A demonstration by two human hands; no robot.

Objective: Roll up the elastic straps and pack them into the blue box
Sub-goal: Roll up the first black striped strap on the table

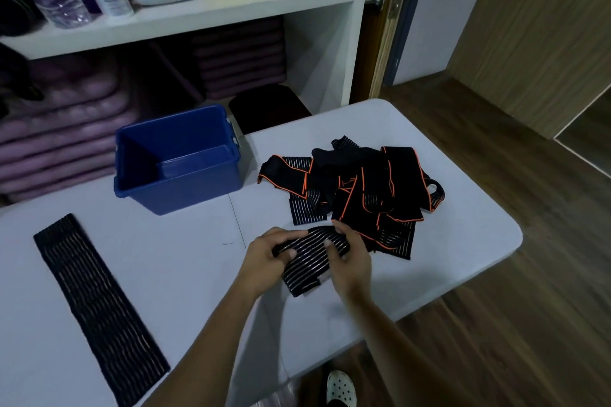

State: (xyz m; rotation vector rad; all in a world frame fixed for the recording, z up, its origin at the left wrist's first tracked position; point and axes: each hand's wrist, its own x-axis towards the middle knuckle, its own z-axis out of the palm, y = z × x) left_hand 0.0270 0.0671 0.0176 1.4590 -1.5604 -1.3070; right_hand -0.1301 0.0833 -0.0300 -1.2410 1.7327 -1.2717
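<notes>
A black elastic strap with pale stripes point(309, 269) lies partly rolled on the white table point(185, 268). My left hand point(269, 258) grips its left end and my right hand point(348, 263) grips its right end. Behind my hands sits a tangled pile of black straps with orange edging point(360, 185). Another striped strap point(99, 304) lies flat and stretched out at the table's left. The blue box point(178, 158) stands open at the table's far edge, with nothing visible inside.
White shelves point(205, 6) behind the table hold bottles, a white controller and bright folded items; purple mats are stacked below. A dark stool top point(267, 106) sits behind the box. The table's rounded right edge meets wooden floor point(496, 324), and a shoe shows below.
</notes>
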